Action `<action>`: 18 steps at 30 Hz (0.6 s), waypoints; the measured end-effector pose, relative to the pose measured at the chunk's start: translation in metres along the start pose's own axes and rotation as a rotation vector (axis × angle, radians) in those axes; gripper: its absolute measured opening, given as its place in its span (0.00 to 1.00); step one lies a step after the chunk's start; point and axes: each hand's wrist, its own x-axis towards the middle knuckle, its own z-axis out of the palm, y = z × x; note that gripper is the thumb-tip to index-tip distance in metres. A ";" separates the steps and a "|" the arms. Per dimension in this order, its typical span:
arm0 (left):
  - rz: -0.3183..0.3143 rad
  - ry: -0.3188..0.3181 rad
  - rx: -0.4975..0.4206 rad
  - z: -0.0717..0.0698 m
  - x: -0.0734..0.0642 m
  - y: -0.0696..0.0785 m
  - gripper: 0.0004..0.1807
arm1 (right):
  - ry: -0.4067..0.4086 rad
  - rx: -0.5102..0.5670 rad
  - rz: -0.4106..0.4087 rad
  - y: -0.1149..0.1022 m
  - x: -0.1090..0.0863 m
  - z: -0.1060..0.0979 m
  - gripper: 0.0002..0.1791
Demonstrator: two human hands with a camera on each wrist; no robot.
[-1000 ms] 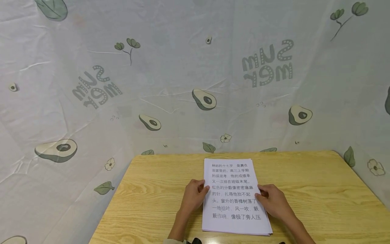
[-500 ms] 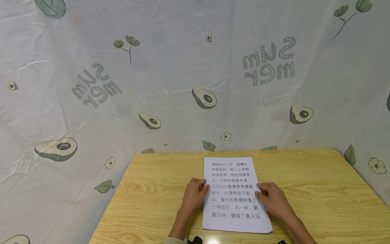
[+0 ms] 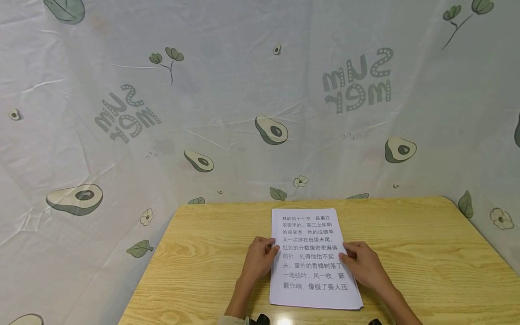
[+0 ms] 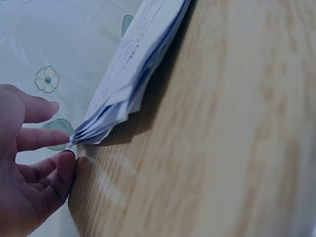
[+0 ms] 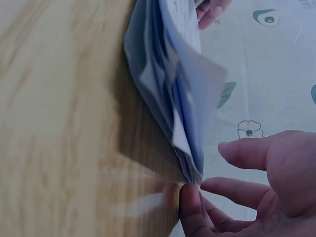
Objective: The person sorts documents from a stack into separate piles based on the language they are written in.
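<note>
A stack of printed paper (image 3: pixel 308 257) lies between both hands, its text facing up and readable from the person's side. At its left edge, the left hand (image 3: pixel 257 259) grips the sheets, thumb tip on the margin. The right hand (image 3: pixel 365 266) grips the opposite edge in much the same way. In the left wrist view, the sheets (image 4: pixel 106 116) fan apart at the edge by the fingertips (image 4: pixel 59 140). The right wrist view shows loose, bent sheet edges (image 5: pixel 175 108) and a shadow on the tabletop beneath; the right hand (image 5: pixel 247 187) is at their corner.
A light wood-grain table (image 3: pixel 211 243) extends to either side of the paper. Behind it hangs a pale curtain (image 3: pixel 227 90) printed with avocados, leaves and flowers. Dark wrist-camera parts (image 3: pixel 263 319) show at the bottom edge.
The whole head view has shifted slightly, with the table and paper a little higher in it. Both hands keep their places at the paper's edges.
</note>
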 end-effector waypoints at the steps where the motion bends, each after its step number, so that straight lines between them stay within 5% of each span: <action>1: 0.000 -0.001 -0.002 0.000 0.000 0.000 0.21 | 0.001 -0.003 -0.003 0.000 0.000 0.000 0.27; 18: 0.028 0.005 -0.037 0.001 0.001 0.000 0.19 | 0.007 -0.024 -0.011 -0.001 -0.001 0.002 0.28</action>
